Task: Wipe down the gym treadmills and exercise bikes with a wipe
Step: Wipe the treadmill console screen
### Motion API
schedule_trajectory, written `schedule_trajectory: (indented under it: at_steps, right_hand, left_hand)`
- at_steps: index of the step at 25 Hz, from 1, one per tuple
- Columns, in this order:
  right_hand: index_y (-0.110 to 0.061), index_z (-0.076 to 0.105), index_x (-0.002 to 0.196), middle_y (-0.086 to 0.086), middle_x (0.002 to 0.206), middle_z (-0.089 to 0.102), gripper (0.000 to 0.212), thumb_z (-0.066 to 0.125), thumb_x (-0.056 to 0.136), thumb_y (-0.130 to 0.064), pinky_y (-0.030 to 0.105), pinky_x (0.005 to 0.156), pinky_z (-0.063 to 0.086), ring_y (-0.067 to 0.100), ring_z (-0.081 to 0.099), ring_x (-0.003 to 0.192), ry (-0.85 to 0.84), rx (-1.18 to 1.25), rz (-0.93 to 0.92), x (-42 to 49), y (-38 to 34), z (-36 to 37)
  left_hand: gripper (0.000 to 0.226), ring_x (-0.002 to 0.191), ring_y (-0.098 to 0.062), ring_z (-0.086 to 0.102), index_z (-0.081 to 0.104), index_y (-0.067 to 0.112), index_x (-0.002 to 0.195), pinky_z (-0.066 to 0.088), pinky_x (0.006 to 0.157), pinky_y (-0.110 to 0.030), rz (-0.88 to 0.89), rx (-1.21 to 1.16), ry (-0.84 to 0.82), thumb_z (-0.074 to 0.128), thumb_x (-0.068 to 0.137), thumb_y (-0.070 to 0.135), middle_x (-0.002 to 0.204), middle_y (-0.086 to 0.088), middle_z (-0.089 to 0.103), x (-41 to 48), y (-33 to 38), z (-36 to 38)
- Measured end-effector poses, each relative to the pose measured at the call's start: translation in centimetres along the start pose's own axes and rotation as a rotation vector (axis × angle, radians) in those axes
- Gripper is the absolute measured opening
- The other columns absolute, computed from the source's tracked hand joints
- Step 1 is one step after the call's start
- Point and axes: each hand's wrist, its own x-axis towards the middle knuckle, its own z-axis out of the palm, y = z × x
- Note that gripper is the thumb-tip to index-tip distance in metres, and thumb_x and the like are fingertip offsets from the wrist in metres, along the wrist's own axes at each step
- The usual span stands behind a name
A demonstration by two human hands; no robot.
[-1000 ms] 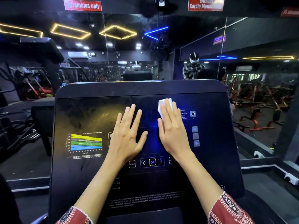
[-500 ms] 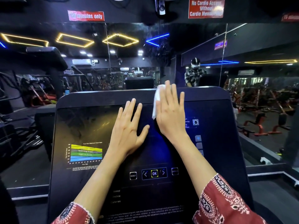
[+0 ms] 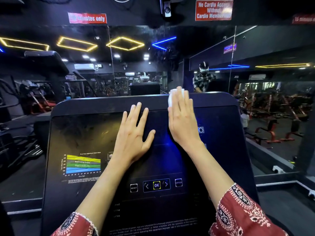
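Wipe point(image 3: 171, 98) at far top edge of console point(image 3: 88, 126), pinned under right hand point(image 3: 183, 121), fingers straight, pressed together. Left hand point(image 3: 134, 135) spread flat, bracing centre. Wipe judged light, soft, limp; best held flat under fingers. Console stiff, glossy, likely slippery.

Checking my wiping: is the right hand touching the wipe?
Touching. The head view shows the right hand laid flat over the white wipe at the top edge of the console.
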Motion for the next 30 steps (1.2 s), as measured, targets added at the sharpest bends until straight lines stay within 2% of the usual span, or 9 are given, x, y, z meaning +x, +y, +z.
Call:
schedule_trajectory:
  at_steps: [3, 7, 9, 11, 15, 19, 22, 26, 30]
  right_hand:
    - [-0.002, 0.033, 0.146, 0.017, 0.152, 0.033, 0.049, 0.031, 0.1, -0.017, 0.049, 0.112, 0.026, 0.034, 0.029, 0.141, -0.012, -0.049, -0.158, -0.3, 1.2, -0.5]
    - [0.003, 0.027, 0.146, 0.025, 0.151, 0.029, 0.052, 0.039, 0.096, -0.005, 0.056, 0.11, 0.027, 0.042, 0.024, 0.141, 0.033, -0.068, 0.101, -0.8, 2.1, -1.4]
    - [-0.001, 0.027, 0.149, 0.019, 0.155, 0.025, 0.052, 0.035, 0.098, -0.01, 0.05, 0.114, 0.019, 0.037, 0.019, 0.144, -0.054, 0.012, -0.059, -1.7, 1.3, -1.1]
    - [-0.004, 0.032, 0.147, 0.015, 0.153, 0.031, 0.051, 0.03, 0.098, -0.019, 0.047, 0.114, 0.022, 0.033, 0.027, 0.142, -0.064, -0.016, -0.182, -2.2, 1.9, -1.1]
    - [0.0, 0.024, 0.148, 0.02, 0.154, 0.027, 0.054, 0.023, 0.099, -0.02, 0.052, 0.113, 0.022, 0.039, 0.023, 0.142, -0.01, 0.003, 0.128, -3.5, 2.6, -1.7]
    - [-0.006, 0.032, 0.148, 0.012, 0.154, 0.031, 0.051, 0.029, 0.099, -0.022, 0.047, 0.114, 0.022, 0.03, 0.028, 0.142, -0.086, -0.035, -0.143, -5.6, 2.5, -1.9]
    - [-0.007, 0.026, 0.15, 0.012, 0.156, 0.026, 0.052, 0.024, 0.101, -0.024, 0.047, 0.115, 0.021, 0.031, 0.025, 0.144, -0.06, -0.037, 0.077, -6.3, 2.8, -2.4]
    - [-0.007, 0.028, 0.15, 0.011, 0.156, 0.026, 0.052, 0.025, 0.1, -0.023, 0.046, 0.114, 0.021, 0.03, 0.024, 0.144, -0.111, -0.048, -0.037, -8.2, 2.7, -2.6]
    - [-0.007, 0.023, 0.151, 0.011, 0.158, 0.02, 0.053, 0.023, 0.1, -0.021, 0.046, 0.116, 0.019, 0.031, 0.018, 0.146, -0.113, -0.022, 0.109, -9.6, 2.4, -3.1]
  left_hand:
    - [0.063, 0.135, -0.039, 0.033, 0.046, -0.001, 0.137, 0.021, 0.111, -0.049, 0.01, 0.003, 0.004, 0.043, 0.088, 0.039, 0.147, -0.024, 0.035, 0.1, 0.7, 0.2]
    - [0.061, 0.136, -0.038, 0.032, 0.047, 0.0, 0.136, 0.022, 0.11, -0.048, 0.011, -0.012, 0.011, 0.043, 0.088, 0.038, 0.147, -0.023, 0.035, -0.2, 1.6, 0.5]
    - [0.061, 0.136, -0.037, 0.031, 0.047, 0.0, 0.136, 0.022, 0.11, -0.048, 0.006, -0.014, 0.009, 0.043, 0.088, 0.038, 0.148, -0.023, 0.035, -0.4, 1.9, 0.7]
    - [0.062, 0.136, -0.037, 0.031, 0.047, 0.0, 0.136, 0.022, 0.11, -0.048, 0.003, -0.01, 0.008, 0.044, 0.088, 0.038, 0.147, -0.023, 0.035, -0.6, 2.0, 0.8]
    - [0.061, 0.136, -0.036, 0.031, 0.047, 0.0, 0.137, 0.021, 0.11, -0.048, -0.01, -0.017, 0.007, 0.043, 0.089, 0.038, 0.148, -0.022, 0.035, -1.4, 2.3, 0.8]
    - [0.062, 0.136, -0.036, 0.029, 0.046, 0.0, 0.137, 0.015, 0.113, -0.043, -0.008, -0.027, 0.009, 0.044, 0.089, 0.038, 0.148, -0.022, 0.035, -2.3, 2.8, 0.7]
    - [0.061, 0.137, -0.035, 0.028, 0.046, 0.0, 0.138, 0.01, 0.113, -0.038, -0.01, -0.035, 0.0, 0.044, 0.089, 0.038, 0.148, -0.022, 0.034, -3.1, 3.1, 0.6]
    - [0.062, 0.138, -0.035, 0.027, 0.045, 0.001, 0.138, 0.013, 0.113, -0.041, -0.008, -0.046, -0.015, 0.044, 0.089, 0.038, 0.149, -0.021, 0.033, -4.1, 3.3, 0.4]
    - [0.061, 0.138, -0.035, 0.027, 0.045, 0.001, 0.138, 0.014, 0.113, -0.041, -0.01, -0.058, -0.027, 0.044, 0.089, 0.038, 0.149, -0.021, 0.033, -4.9, 3.8, 0.4]
